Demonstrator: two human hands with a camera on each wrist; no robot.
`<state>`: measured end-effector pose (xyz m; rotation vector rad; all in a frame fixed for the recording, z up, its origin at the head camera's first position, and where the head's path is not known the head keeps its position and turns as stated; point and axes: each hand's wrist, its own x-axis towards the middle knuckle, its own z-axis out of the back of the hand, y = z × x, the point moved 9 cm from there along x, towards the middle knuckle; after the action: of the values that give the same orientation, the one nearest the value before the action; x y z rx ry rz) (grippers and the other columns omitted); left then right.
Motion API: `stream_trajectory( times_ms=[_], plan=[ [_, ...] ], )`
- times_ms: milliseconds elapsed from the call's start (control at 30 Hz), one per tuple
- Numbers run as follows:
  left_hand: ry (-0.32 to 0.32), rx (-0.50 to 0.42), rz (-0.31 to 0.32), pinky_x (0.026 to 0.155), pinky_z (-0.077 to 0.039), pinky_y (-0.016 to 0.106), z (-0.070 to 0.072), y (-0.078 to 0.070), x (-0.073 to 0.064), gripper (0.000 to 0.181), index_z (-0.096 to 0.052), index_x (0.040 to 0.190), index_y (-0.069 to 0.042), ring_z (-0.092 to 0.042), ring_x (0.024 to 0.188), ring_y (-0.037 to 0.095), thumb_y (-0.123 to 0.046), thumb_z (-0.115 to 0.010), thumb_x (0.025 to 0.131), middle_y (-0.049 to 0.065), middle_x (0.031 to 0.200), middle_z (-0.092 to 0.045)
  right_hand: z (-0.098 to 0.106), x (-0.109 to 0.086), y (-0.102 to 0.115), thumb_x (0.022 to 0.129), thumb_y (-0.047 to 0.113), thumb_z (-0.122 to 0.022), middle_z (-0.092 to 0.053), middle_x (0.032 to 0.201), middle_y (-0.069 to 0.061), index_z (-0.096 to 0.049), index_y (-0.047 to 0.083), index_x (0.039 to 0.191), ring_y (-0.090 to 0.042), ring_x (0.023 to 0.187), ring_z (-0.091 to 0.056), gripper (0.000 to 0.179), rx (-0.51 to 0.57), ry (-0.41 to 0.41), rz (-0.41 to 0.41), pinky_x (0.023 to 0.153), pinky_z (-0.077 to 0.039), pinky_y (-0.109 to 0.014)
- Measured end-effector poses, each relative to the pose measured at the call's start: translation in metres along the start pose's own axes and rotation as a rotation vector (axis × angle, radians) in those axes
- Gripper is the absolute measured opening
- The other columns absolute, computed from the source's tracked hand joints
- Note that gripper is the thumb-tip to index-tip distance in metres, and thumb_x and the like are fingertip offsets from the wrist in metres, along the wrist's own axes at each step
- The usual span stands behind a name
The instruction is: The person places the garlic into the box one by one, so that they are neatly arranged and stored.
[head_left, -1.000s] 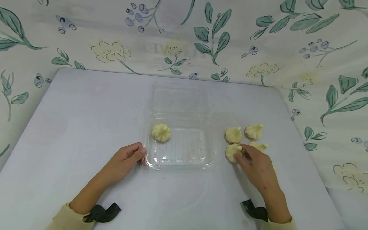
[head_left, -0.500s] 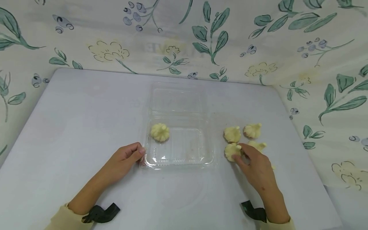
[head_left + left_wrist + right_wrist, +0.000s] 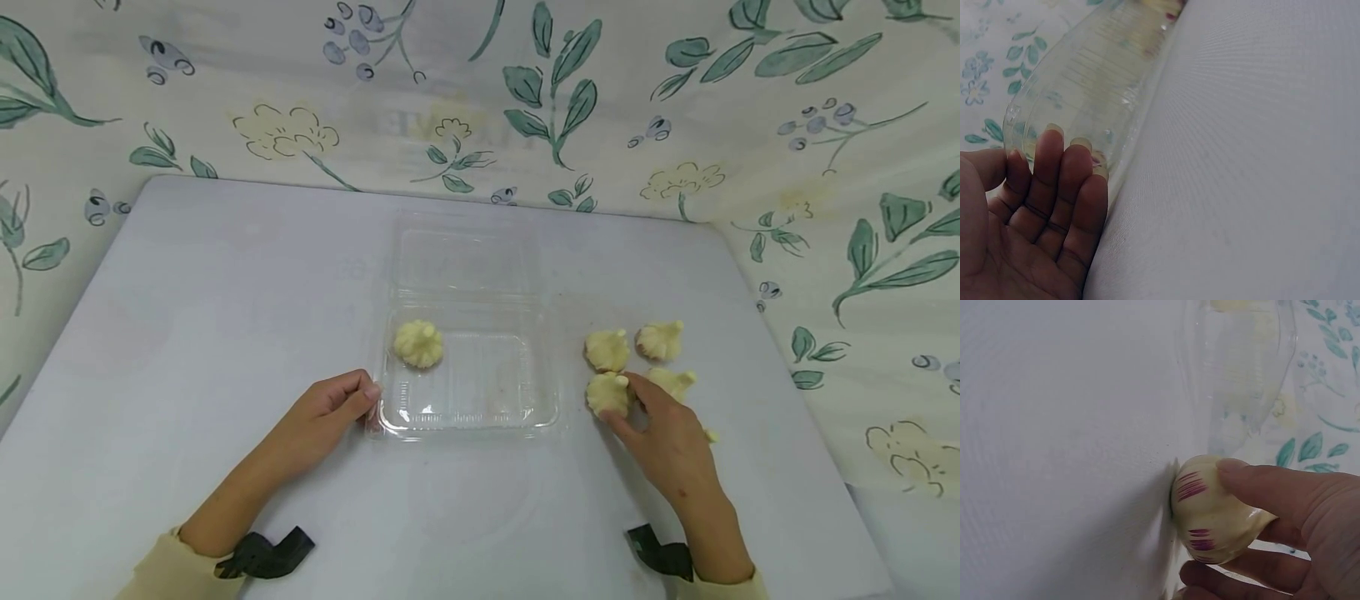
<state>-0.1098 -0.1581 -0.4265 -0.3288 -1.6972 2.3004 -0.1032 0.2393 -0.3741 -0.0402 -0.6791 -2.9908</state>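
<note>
A clear plastic clamshell box (image 3: 465, 427) lies unfolded in the middle of the table, its lid toward the back. One garlic bulb (image 3: 418, 344) sits in the left of its base. My left hand (image 3: 330, 412) pinches the box's left rim between thumb and fingers, as the left wrist view also shows. On the right, my right hand (image 3: 667, 433) holds a pale garlic bulb (image 3: 1210, 509) with purple streaks, thumb on one side and fingers on the other. That bulb is at the table surface. Just behind it is another garlic bulb (image 3: 607, 350).
More garlic bulbs lie around the right hand: one at the back (image 3: 659, 342), a bulb (image 3: 672, 382) partly behind the fingers, and a bulb tip (image 3: 711, 436) peeking out beside the wrist. Floral cloth (image 3: 450, 100) hangs behind the white table (image 3: 225, 275).
Hands, box and bulbs stay almost in place. The right thumb has slid slightly lower along the bulb it holds.
</note>
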Motion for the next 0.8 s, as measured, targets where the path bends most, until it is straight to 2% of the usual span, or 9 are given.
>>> stream_trajectory(
  times_ms=[167, 267, 533, 800],
  plan=[
    [-0.004, -0.005, 0.005, 0.070, -0.042, 0.030, -0.0002, -0.0011, -0.0010, 0.029, -0.056, 0.084, -0.011, -0.051, 0.078, 0.021, -0.021, -0.054, 0.111, 0.007, 0.081, -0.055, 0.0004, -0.0007, 0.0025, 0.091, 0.018, -0.084, -0.068, 0.128, -0.024, -0.058, -0.004, 0.140, -0.041, 0.115, -0.067, 0.060, 0.011, -0.012, 0.018, 0.090, -0.054, -0.058],
    [-0.004, -0.005, -0.005, 0.070, -0.042, 0.030, -0.0006, -0.0015, -0.0007, 0.029, -0.056, 0.084, -0.011, -0.051, 0.078, 0.021, -0.020, -0.054, 0.111, 0.006, 0.081, -0.054, 0.0010, -0.0004, 0.0039, 0.091, 0.016, -0.084, -0.069, 0.125, -0.023, -0.060, -0.004, 0.137, -0.041, 0.112, -0.068, 0.056, 0.016, -0.016, 0.026, 0.089, -0.055, -0.057],
    [0.000, -0.004, -0.005, 0.071, -0.042, 0.030, 0.0008, -0.0014, -0.0002, 0.028, -0.057, 0.084, -0.012, -0.051, 0.078, 0.020, -0.021, -0.054, 0.111, 0.005, 0.081, -0.055, -0.0002, -0.0009, 0.0011, 0.093, 0.021, -0.083, -0.071, 0.114, -0.022, -0.061, -0.005, 0.132, -0.039, 0.105, -0.069, 0.052, 0.019, 0.007, -0.014, 0.086, -0.055, -0.055],
    [0.007, -0.017, 0.007, 0.070, -0.040, 0.030, 0.0003, 0.0010, -0.0009, 0.029, -0.056, 0.084, -0.010, -0.049, 0.078, 0.020, -0.022, -0.054, 0.111, 0.006, 0.081, -0.053, 0.0065, -0.0042, 0.0016, 0.095, 0.024, -0.081, -0.071, 0.117, -0.022, -0.061, -0.003, 0.131, -0.040, 0.109, -0.068, 0.049, 0.035, 0.000, -0.016, 0.089, -0.054, -0.058]
  ],
)
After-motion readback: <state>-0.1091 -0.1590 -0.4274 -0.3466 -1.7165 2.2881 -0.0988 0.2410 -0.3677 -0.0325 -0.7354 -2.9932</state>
